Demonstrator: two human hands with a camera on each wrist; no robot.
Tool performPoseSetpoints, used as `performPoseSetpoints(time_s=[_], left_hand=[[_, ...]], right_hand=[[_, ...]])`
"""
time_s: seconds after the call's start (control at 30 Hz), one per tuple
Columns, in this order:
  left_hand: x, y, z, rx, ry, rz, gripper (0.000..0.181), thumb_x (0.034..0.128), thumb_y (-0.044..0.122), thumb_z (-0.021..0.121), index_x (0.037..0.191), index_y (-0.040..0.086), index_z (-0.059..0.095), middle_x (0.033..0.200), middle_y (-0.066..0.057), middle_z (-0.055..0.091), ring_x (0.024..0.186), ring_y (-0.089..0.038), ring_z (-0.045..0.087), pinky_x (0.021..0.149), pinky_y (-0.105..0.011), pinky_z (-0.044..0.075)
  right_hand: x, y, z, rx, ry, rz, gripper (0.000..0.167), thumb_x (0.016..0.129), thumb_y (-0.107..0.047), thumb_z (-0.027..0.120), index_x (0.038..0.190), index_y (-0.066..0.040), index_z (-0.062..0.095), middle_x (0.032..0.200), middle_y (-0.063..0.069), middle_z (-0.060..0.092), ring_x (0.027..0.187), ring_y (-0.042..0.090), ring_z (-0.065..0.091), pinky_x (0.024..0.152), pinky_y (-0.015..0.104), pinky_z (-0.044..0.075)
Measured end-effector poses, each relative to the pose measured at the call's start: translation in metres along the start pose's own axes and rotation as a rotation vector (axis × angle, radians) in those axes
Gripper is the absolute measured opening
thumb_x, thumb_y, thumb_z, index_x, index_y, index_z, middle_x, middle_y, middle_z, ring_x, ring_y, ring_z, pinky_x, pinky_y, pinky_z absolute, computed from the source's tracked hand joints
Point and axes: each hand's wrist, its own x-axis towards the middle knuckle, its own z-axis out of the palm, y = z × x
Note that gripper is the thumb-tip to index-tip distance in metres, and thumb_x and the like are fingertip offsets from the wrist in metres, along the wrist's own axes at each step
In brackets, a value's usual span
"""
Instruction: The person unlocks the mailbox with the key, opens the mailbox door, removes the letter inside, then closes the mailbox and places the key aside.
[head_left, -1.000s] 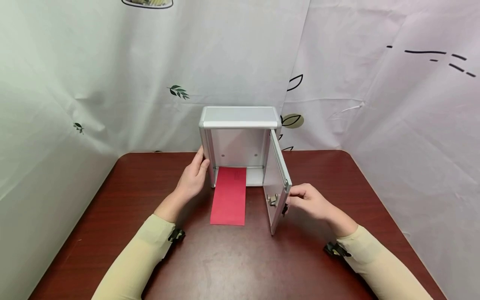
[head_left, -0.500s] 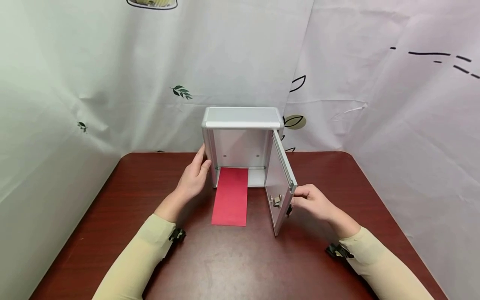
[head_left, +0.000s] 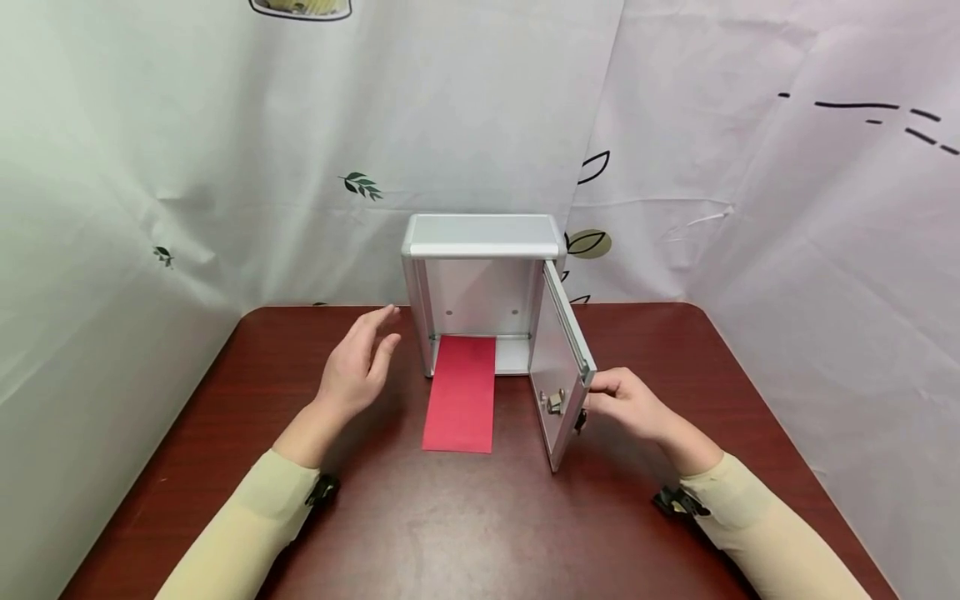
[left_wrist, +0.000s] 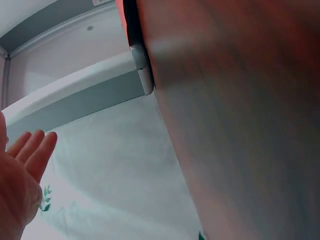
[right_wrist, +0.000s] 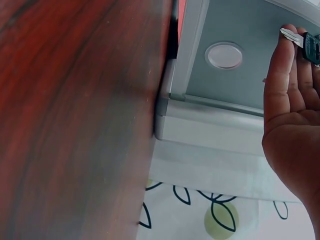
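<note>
A silver metal box [head_left: 483, 235] stands upright at the back of the table, its door [head_left: 558, 367] swung out on the right. A red envelope [head_left: 460, 396] lies partly inside and partly on the table in front. My left hand [head_left: 356, 360] is raised left of the box, apart from it, fingers extended. My right hand [head_left: 626, 404] is at the door's outer face, thumb and forefinger brought together at the lock. In the right wrist view a key [right_wrist: 295, 38] with a black head shows against the fingertips of that hand; the contact is partly hidden.
The dark reddish-brown table [head_left: 450, 533] carries the box. White printed cloth [head_left: 480, 108] hangs close behind it and at both sides. A lock latch [head_left: 554, 403] sticks out of the door's inner face.
My left hand has let go of the box's left side and drawn back to the left. The right hand stays at the door, which has swung slightly wider.
</note>
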Motion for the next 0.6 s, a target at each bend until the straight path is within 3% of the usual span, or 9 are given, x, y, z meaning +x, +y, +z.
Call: performPoseSetpoints(time_s=[0.13,0.23,0.6], left_hand=[[-0.002,0.005,-0.001,0.044,0.004,0.154,0.048,0.0961,-0.005,0.079,0.142,-0.006,0.067,0.133,-0.019,0.074,0.115,-0.035,0.074,0.090,-0.053,0.062],[-0.004,0.009,0.001,0.050,-0.059,0.225,0.048,0.0944,-0.004,0.081,0.142,-0.003,0.070,0.133,-0.017,0.075,0.119,-0.034,0.074,0.090,-0.052,0.063],[-0.004,0.014,0.015,0.098,-0.367,0.341,0.058,0.0894,-0.004,0.090,0.144,0.002,0.072,0.149,-0.016,0.069,0.137,-0.032,0.067,0.101,-0.045,0.062]], right_hand=[[-0.001,0.001,-0.001,-0.019,0.005,0.000,0.029,0.098,0.019,0.058,0.097,-0.002,0.078,0.078,0.015,0.072,0.073,0.008,0.069,0.065,0.029,0.060],[-0.001,0.002,-0.001,-0.021,0.000,-0.002,0.030,0.098,0.019,0.057,0.098,-0.002,0.078,0.079,0.015,0.072,0.073,0.008,0.068,0.064,0.031,0.060],[-0.002,0.004,-0.002,-0.006,-0.004,0.006,0.029,0.099,0.019,0.057,0.097,-0.002,0.077,0.078,0.017,0.071,0.072,0.008,0.068,0.061,0.038,0.061]])
